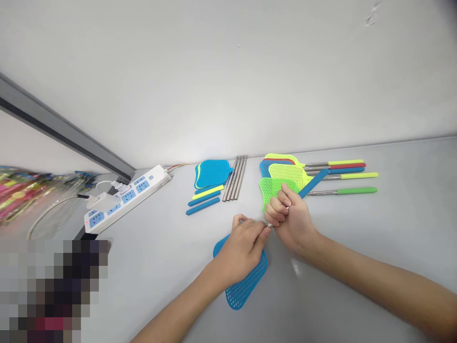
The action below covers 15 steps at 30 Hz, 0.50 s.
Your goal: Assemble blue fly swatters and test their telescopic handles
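Both my hands grip one blue fly swatter (245,288) with a perforated head, a metal rod and a blue handle sleeve. My left hand (246,245) is closed around the rod near the head and covers part of it. Wrapped round the rod and the lower end of the sleeve, my right hand (291,216) sits further up; the sleeve sticks out past it to the upper right. Just behind that hand lies a green fly swatter (276,186), partly hidden. Yellow swatters (359,176), a red one (348,166) and another blue one lie behind it.
Loose blue swatter heads (213,174) are stacked left of centre, with loose handle sleeves (203,206) in front and several metal rods (235,178) beside them. A white power strip (128,197) with plugs lies at left. Bagged colourful items (24,193) are at far left. A wall (228,85) rises behind.
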Available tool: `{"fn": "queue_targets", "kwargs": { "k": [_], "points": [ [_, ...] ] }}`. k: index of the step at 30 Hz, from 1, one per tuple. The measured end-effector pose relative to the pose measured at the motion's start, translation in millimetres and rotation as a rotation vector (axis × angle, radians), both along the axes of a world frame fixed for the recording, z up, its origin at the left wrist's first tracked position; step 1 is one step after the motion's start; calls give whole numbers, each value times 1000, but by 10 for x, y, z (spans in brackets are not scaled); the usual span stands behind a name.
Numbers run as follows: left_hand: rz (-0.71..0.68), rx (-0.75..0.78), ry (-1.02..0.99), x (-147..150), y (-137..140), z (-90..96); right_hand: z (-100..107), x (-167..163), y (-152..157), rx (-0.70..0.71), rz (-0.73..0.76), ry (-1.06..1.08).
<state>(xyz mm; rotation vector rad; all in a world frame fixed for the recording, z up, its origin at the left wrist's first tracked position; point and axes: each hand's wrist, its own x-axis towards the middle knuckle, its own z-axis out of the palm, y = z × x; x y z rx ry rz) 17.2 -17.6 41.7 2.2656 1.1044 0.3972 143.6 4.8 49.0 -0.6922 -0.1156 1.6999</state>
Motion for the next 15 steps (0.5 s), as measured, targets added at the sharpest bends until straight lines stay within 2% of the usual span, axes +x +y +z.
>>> {"fn": "queue_targets", "kwargs": {
  "k": [10, 15],
  "points": [
    [69, -209, -55, 1, 17, 52, 23, 38, 42, -77, 54, 60],
    [76, -247, -69, 6, 26, 83, 50, 55, 60, -81, 68, 64]
  ]
}}
